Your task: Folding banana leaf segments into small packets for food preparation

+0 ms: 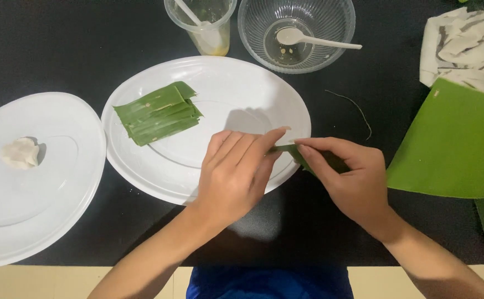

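we see the left hand (236, 174) and the right hand (348, 177) meeting over the near right edge of a white oval plate (253, 88), both closed on a small folded strip of green leaf (292, 150) held between them. the left hand pinches one end of the strip, its fingers lying close together and pointing right, the forefinger stretched out over the leaf. the right hand grips the other end, its thumb and forefinger pressed on the strip, the rest of the leaf piece running under its fingers, so we cannot tell how far that piece goes. the strip sits just above the plate's rim, at the border between the plate and the black table (76, 50). further back on the same plate, well apart from the hands, lies a folded leaf packet (158, 113), flat and layered. to the left a second white plate (59, 182) carries a small pale lump of dough (20, 153). beyond the oval plate stand a clear plastic cup (202, 25) with a little yellow liquid and a utensil in it, and a clear bowl (319, 22) holding a white spoon (308, 37). to the right lies a large green leaf sheet (458, 144), partly overlapping a crumpled patterned cloth (469, 47), with a thin thread (358, 111) on the table between it and the plate.
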